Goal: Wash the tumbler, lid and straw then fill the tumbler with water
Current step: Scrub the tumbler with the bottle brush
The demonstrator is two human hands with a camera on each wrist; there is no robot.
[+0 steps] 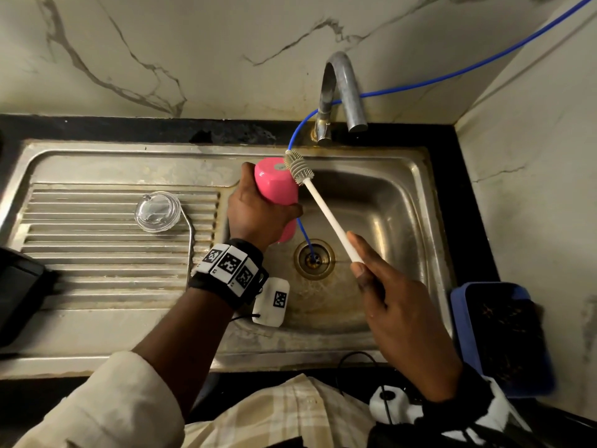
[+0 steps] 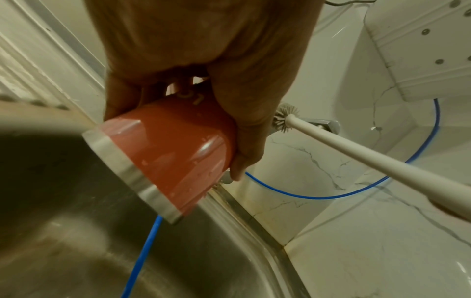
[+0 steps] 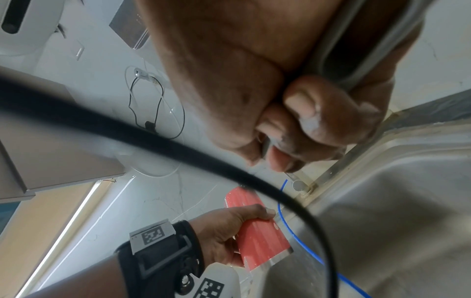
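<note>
Over the steel sink (image 1: 400, 195), the left hand (image 1: 255, 215) grips the upturned pink metal-rimmed tumbler (image 1: 276, 185). The right hand (image 1: 397, 305) holds a white-handled grey bottle brush (image 1: 298, 168) against its base. Only the head view shows the clear round lid (image 1: 157, 211) and metal straw (image 1: 191, 240) on the drainboard.

One pink metal-rimmed tumbler (image 1: 276, 189), one clear round plastic lid (image 1: 157, 211), one bent steel straw (image 1: 191, 240), one white long-handled bottle brush (image 1: 323, 205), one steel tap (image 1: 339, 95), one thin blue hose (image 1: 452, 71), one blue plastic tray (image 1: 504, 337), two hands.
</note>
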